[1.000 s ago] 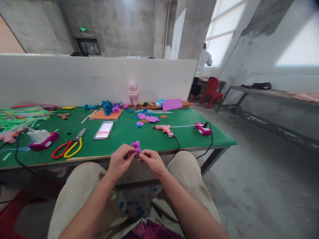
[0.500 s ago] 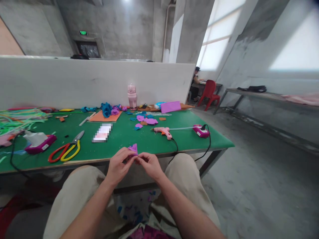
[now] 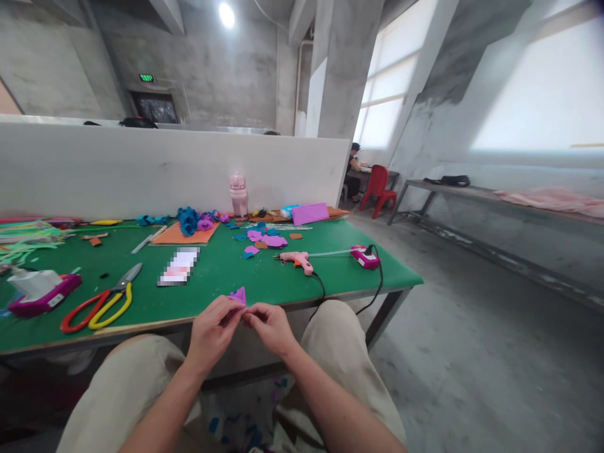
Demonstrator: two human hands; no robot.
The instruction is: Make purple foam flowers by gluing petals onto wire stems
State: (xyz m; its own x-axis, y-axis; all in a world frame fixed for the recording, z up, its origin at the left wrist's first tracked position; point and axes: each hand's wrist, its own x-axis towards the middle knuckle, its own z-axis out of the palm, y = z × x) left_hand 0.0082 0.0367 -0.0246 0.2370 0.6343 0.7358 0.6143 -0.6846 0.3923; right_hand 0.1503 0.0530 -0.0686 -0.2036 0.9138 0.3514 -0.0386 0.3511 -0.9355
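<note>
My left hand (image 3: pixel 213 332) is closed on a small folded piece of purple paper (image 3: pixel 239 295), which sticks up past the fingertips at the table's front edge. Thumb and fingers of my right hand (image 3: pixel 270 327) pinch at the lower end of that same piece, touching the left fingertips. Most of the paper is hidden behind the fingers. Beyond the hands, purple and blue paper petals (image 3: pixel 274 241) lie scattered. A pink glue gun (image 3: pixel 297 259) rests on its side to the right, its nozzle toward the left. Scissors with red and yellow handles (image 3: pixel 111 301) lie at the left.
A phone (image 3: pixel 179 267) lies on the green tabletop (image 3: pixel 226 267). Blue and purple paper flowers (image 3: pixel 189 221) sit on an orange sheet. A pink bottle (image 3: pixel 238 196) stands against the white partition (image 3: pixel 165 167). The gun's cord hangs over the front edge near a magenta power strip (image 3: pixel 364 257).
The view has tilted up and turned slightly right, so everything appears lower and further left. Both hands stay together on the purple paper, with only small finger movement.
</note>
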